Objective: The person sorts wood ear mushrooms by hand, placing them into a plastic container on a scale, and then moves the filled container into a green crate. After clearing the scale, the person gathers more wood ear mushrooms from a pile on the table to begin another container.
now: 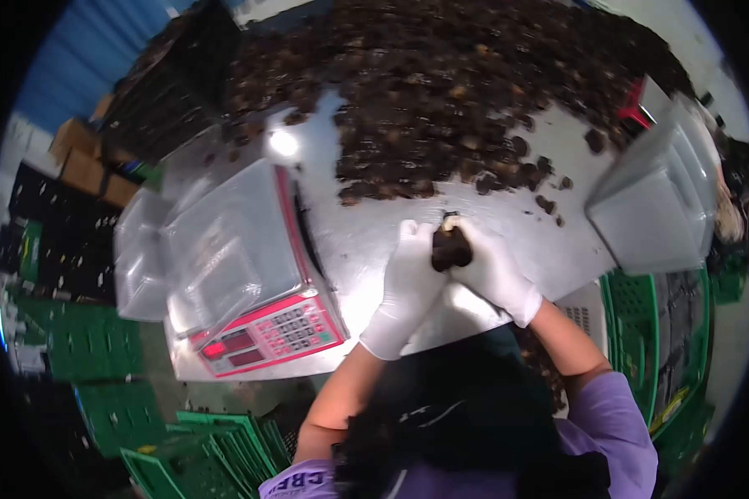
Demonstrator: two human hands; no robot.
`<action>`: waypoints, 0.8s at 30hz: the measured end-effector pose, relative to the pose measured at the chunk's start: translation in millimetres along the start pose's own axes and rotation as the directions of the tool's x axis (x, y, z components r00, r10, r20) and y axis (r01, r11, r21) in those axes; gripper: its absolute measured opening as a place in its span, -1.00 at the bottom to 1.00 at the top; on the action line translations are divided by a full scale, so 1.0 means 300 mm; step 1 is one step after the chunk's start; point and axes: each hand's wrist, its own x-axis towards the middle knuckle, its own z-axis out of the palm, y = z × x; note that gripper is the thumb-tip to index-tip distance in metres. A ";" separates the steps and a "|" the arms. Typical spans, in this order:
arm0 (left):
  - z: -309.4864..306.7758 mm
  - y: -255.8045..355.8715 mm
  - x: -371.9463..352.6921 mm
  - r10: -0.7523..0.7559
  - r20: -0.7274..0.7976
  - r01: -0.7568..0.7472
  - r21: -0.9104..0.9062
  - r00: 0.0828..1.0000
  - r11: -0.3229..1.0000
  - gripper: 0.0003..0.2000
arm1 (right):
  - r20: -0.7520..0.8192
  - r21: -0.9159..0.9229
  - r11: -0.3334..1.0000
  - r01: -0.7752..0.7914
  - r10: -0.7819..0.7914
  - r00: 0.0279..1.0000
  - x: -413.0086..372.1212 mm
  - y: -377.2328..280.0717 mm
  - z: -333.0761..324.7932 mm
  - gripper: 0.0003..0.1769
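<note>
Right hand [495, 266] closed round dark lump [450, 249], above near-middle of table [366, 241]. Left hand [409, 283] touches it, grip unclear. Risk: gloves slip, lump drops and crumbles.

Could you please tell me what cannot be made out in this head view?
Head view:
- Dark piece: gloved fingers of the right hand wrap it, left hand alongside; kind unclear.
- Scale display: digits too small to read.
- Dark pile on the table: blurred, cut off by the top edge.
- Shirt lettering: cut off by the bottom edge.
</note>
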 end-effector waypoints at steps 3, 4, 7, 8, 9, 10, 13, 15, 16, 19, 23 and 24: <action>-0.175 0.026 -0.021 -0.024 -0.120 0.025 0.007 0.992 1.000 -0.56 | -0.016 0.085 0.993 0.085 -0.084 0.996 0.080 -0.155 0.035 -0.37; -0.248 0.051 -0.039 -0.057 -0.178 0.055 -0.015 0.982 0.998 -0.52 | -0.053 0.090 0.966 0.241 -0.237 0.970 0.111 -0.205 0.054 -0.39; -0.493 0.061 -0.118 0.078 -0.337 0.039 0.326 0.938 0.944 -0.49 | -0.005 0.184 0.899 0.397 -0.403 0.915 0.202 -0.418 0.128 -0.43; -0.564 0.040 -0.146 0.119 -0.367 0.048 0.417 0.923 0.908 -0.49 | 0.037 0.202 0.883 0.424 -0.440 0.897 0.231 -0.487 0.164 -0.42; -0.626 -0.007 -0.179 0.061 -0.421 0.114 0.377 0.905 0.919 -0.47 | 0.096 0.182 0.891 0.415 -0.437 0.895 0.264 -0.550 0.223 -0.46; -0.685 -0.057 -0.212 0.002 -0.463 0.172 0.332 0.886 0.927 -0.45 | 0.152 0.159 0.903 0.400 -0.422 0.894 0.293 -0.609 0.288 -0.49; -0.836 -0.194 -0.270 -0.202 -0.448 0.280 0.114 0.871 0.953 -0.46 | 0.245 -0.030 0.887 0.460 -0.440 0.864 0.364 -0.735 0.484 -0.55; -0.893 -0.358 -0.301 -0.308 -0.390 0.342 0.020 0.868 0.939 -0.47 | 0.401 -0.244 0.813 0.528 -0.411 0.819 0.399 -0.792 0.564 -0.51; -0.911 -0.430 -0.317 -0.333 -0.355 0.366 0.029 0.874 0.930 -0.47 | 0.498 -0.338 0.730 0.594 -0.397 0.771 0.407 -0.816 0.573 -0.46; -0.916 -0.442 -0.330 -0.408 -0.302 0.447 0.070 0.861 0.892 -0.22 | 0.580 -0.439 0.617 0.653 -0.360 0.730 0.386 -0.827 0.618 -0.27; -0.908 -0.298 -0.331 -0.438 -0.300 0.496 0.150 0.847 0.855 -0.05 | 0.345 -0.416 0.635 0.651 -0.552 0.759 0.334 -0.770 0.499 -0.55; -0.912 -0.267 -0.332 -0.465 -0.301 0.527 0.171 0.832 0.833 -0.04 | 0.301 -0.343 0.702 0.624 -0.547 0.781 0.328 -0.727 0.392 -0.64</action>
